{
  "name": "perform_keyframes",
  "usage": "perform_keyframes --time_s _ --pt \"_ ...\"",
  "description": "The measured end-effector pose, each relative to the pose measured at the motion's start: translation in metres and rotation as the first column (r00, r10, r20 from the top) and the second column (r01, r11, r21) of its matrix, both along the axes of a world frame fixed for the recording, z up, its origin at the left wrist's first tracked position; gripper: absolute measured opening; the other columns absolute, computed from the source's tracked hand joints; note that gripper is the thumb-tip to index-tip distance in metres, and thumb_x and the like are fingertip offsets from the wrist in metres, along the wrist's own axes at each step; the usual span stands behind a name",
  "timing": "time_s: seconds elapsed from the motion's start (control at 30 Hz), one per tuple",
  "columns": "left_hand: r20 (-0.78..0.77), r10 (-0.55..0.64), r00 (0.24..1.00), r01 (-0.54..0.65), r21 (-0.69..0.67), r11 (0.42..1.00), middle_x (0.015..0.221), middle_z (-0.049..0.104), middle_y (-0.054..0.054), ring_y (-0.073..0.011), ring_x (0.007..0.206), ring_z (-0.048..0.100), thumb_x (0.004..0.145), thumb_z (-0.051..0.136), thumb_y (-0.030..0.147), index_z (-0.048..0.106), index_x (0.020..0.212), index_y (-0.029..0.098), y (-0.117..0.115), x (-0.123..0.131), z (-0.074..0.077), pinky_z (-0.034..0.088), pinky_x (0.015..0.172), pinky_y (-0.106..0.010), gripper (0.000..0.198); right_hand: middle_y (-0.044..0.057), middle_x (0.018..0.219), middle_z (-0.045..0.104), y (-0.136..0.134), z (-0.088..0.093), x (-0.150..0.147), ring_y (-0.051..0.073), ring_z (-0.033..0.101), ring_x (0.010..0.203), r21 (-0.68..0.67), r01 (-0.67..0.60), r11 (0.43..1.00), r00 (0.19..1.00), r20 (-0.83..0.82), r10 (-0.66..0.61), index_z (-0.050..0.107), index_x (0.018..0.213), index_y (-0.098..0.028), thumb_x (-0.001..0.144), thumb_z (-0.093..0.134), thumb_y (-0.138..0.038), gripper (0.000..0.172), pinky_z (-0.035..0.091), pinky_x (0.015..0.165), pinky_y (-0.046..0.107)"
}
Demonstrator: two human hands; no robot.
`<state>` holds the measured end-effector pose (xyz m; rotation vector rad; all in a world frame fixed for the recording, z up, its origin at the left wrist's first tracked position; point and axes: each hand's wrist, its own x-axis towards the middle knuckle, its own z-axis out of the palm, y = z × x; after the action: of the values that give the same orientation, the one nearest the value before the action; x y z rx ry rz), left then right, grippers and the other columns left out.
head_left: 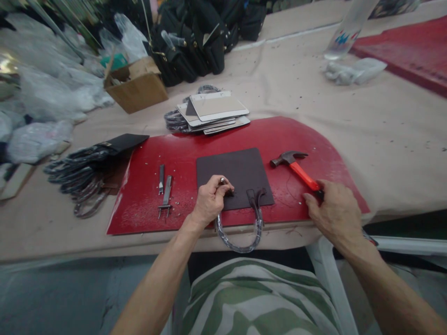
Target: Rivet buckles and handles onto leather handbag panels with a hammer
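Note:
A dark brown leather panel (pixel 232 168) lies flat on a red board (pixel 289 130). Over its lower left part, my left hand (pixel 210 197) is closed around a small metal tool (pixel 222 180), perhaps a punch; only its shiny top shows clearly. A plastic-wrapped handle loop (pixel 240 249) hangs from the panel's near edge, one end lying on the leather. To the right, a claw hammer (pixel 303 174) with an orange grip rests on the board. My right hand (pixel 335 211) has its fingers around the dark end of that grip.
Two pronged metal tools, a shorter one (pixel 161 179) and a longer one (pixel 166 197), lie left on the board. Stacked pale panels (pixel 218 109) sit behind it. Wrapped handles (pixel 75 170), a cardboard box (pixel 139 90), black bags (pixel 195 42) and a plastic bottle (pixel 347 35) stand around.

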<state>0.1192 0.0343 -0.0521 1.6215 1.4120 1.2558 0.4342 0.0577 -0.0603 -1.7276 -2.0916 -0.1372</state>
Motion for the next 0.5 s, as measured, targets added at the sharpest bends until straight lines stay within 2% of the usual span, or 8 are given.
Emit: perform_keyframes --time_s 0.1,0.17,0.23,0.27,0.33,0.4,0.43,0.5 --pt "-0.202 -0.031 0.979 0.046 0.069 0.997 0.087 0.071 -0.002 -0.0154 0.08 0.069 0.096 0.05 0.024 0.06 0.093 0.023 -0.001 0.002 0.001 0.053 0.075 -0.025 0.01 0.02 0.097 0.063 0.01 0.004 0.003 0.036 0.06 0.088 -0.148 0.057 0.987 0.998 0.015 -0.055 0.061 0.11 -0.013 0.087 0.05 -0.033 0.033 0.047 0.072 0.046" --pt "-0.241 -0.037 0.97 0.062 0.098 0.993 0.087 0.07 -0.003 -0.0159 0.08 0.068 0.096 0.049 0.024 0.06 0.095 0.023 0.0 0.003 0.001 0.052 0.073 -0.025 0.011 0.016 0.089 0.064 0.016 0.013 0.003 0.033 0.061 0.081 -0.301 0.076 0.95 0.995 -0.046 -0.094 0.063 0.1 -0.016 0.082 0.054 -0.033 0.026 0.047 0.068 0.043" --pt "-0.247 -0.041 0.968 0.073 0.122 0.99 0.088 0.07 -0.003 -0.0161 0.079 0.068 0.097 0.049 0.024 0.06 0.096 0.023 0.0 0.003 0.0 0.051 0.073 -0.025 0.011 0.009 0.075 0.061 0.019 0.024 0.001 0.027 0.059 0.07 -0.503 0.007 0.864 0.966 -0.219 -0.135 0.062 0.086 -0.019 0.076 0.059 -0.035 0.018 0.045 0.06 0.037" --pt "-0.252 -0.045 0.967 0.08 0.132 0.988 0.088 0.07 -0.003 -0.0162 0.079 0.068 0.097 0.049 0.024 0.06 0.096 0.023 0.0 0.002 -0.002 0.051 0.073 -0.025 0.011 0.006 0.071 0.059 0.019 0.029 -0.001 0.024 0.057 0.064 -0.603 -0.075 0.794 0.915 -0.358 -0.186 0.06 0.081 -0.02 0.075 0.061 -0.036 0.017 0.043 0.056 0.035" --pt "-0.272 -0.058 0.961 0.1 0.143 0.985 0.088 0.07 -0.004 -0.0166 0.079 0.068 0.096 0.049 0.023 0.061 0.096 0.022 -0.001 0.002 -0.005 0.052 0.073 -0.026 0.011 0.003 0.068 0.056 0.018 0.038 -0.007 0.018 0.052 0.056 -0.724 -0.311 0.615 0.695 -0.615 -0.372 0.056 0.078 -0.021 0.072 0.064 -0.036 0.018 0.041 0.049 0.03" --pt "-0.291 -0.065 0.955 0.111 0.146 0.983 0.088 0.071 -0.004 -0.0167 0.077 0.069 0.095 0.049 0.022 0.061 0.096 0.022 -0.002 0.001 -0.009 0.052 0.072 -0.026 0.012 0.0 0.067 0.052 0.014 0.043 -0.014 0.013 0.044 0.05 -0.712 -0.5 0.493 0.42 -0.697 -0.581 0.053 0.08 -0.021 0.071 0.065 -0.032 0.019 0.037 0.043 0.025" --pt "-0.296 -0.066 0.953 0.114 0.149 0.982 0.088 0.071 -0.004 -0.0168 0.077 0.069 0.095 0.049 0.021 0.062 0.097 0.022 -0.003 0.001 -0.011 0.052 0.071 -0.026 0.013 -0.002 0.065 0.049 0.012 0.045 -0.018 0.011 0.04 0.047 -0.699 -0.542 0.466 0.324 -0.685 -0.652 0.05 0.08 -0.021 0.071 0.065 -0.03 0.02 0.034 0.041 0.022" --pt "-0.299 -0.062 0.952 0.114 0.16 0.981 0.089 0.072 -0.004 -0.0172 0.079 0.07 0.095 0.048 0.021 0.062 0.098 0.023 -0.004 0.0 -0.015 0.053 0.072 -0.026 0.014 -0.006 0.062 0.041 0.007 0.049 -0.028 0.008 0.032 0.043 -0.688 -0.551 0.472 0.225 -0.668 -0.71 0.045 0.079 -0.022 0.073 0.064 -0.028 0.02 0.027 0.037 0.019"
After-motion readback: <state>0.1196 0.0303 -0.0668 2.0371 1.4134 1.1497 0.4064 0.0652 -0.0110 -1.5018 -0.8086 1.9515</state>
